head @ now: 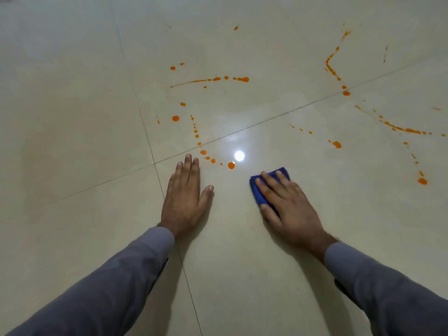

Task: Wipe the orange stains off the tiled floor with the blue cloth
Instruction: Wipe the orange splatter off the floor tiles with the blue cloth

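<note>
Two hands on floor (72, 141): left hand (185, 197) flat, empty; right hand (283, 200) flat, pressing cloth (258, 192). Stains (231, 165) unwiped; next, likely push cloth forward onto nearest spot.

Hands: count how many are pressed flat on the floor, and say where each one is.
2. The left hand lies flat on bare tile near the grout cross; the right hand presses the cloth.
</note>
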